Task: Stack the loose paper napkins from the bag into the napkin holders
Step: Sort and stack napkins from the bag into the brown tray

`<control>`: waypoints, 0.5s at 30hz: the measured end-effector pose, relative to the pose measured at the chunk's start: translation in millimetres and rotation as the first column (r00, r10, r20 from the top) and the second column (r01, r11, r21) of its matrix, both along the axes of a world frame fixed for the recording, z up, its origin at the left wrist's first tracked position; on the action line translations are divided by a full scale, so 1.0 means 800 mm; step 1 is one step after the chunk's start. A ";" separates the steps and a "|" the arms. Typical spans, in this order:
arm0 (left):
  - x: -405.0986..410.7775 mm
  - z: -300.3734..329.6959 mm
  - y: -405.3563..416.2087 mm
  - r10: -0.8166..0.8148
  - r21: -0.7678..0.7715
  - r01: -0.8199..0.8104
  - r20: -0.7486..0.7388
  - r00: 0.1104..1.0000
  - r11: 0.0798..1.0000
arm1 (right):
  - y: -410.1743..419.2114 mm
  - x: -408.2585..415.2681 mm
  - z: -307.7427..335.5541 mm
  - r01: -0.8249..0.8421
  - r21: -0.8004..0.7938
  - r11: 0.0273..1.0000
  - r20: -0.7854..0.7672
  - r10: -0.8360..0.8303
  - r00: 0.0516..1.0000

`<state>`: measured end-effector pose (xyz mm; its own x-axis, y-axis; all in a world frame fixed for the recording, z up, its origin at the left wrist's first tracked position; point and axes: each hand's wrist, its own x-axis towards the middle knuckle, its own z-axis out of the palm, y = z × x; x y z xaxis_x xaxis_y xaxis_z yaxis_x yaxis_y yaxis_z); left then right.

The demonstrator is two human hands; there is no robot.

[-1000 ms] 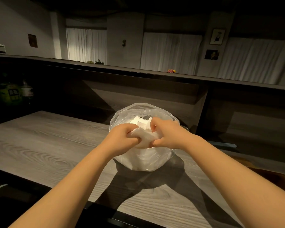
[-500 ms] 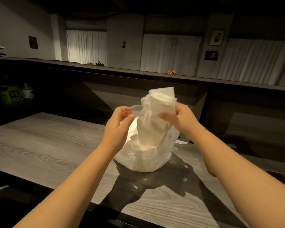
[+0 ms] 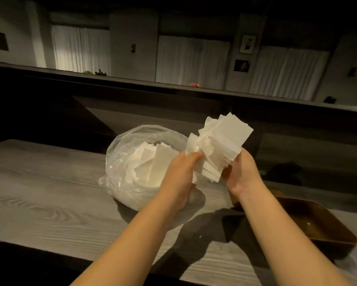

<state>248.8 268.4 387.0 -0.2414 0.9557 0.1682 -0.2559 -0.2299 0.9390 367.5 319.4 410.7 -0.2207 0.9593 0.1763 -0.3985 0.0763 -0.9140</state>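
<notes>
A clear plastic bag [image 3: 119,168] stands open on the grey wood-grain counter [image 3: 39,195], with several loose white napkins [image 3: 152,164] inside. Just right of the bag's mouth, above the counter, both hands hold an untidy bundle of white napkins [image 3: 220,141]. My left hand [image 3: 181,176] grips the bundle's left lower edge. My right hand [image 3: 242,172] grips its right lower edge, fingers curled round the stack. A dark brown rectangular holder [image 3: 319,228] lies on the counter at the right, below my right forearm, and looks empty inside.
A raised dark ledge [image 3: 173,89] runs along the back of the counter. Beyond it are curtained windows and framed pictures on the wall. The counter's near edge [image 3: 49,250] drops into darkness. A dark object [image 3: 284,172] sits behind the holder.
The bundle of napkins has come out of the bag and moved right. My left hand left the bag's rim and now grips the bundle too. The view has shifted right, showing the brown holder.
</notes>
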 end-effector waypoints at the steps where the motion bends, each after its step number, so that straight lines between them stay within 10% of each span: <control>1: 0.011 -0.007 0.004 -0.006 -0.025 0.005 -0.039 0.999 1.000 | 0.001 0.007 -0.010 0.042 -0.028 0.999 0.008 -0.041 0.999; 15: 0.014 -0.091 0.047 -0.167 -0.268 0.103 -0.229 0.959 0.958 | 0.029 0.031 -0.096 0.380 -0.101 0.919 0.099 -0.371 0.923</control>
<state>259.6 305.7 314.1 -0.0891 0.9951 -0.0438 -0.0210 0.0421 0.9989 392.2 342.6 333.9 0.1516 0.9868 0.0562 -0.2902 0.0988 -0.9518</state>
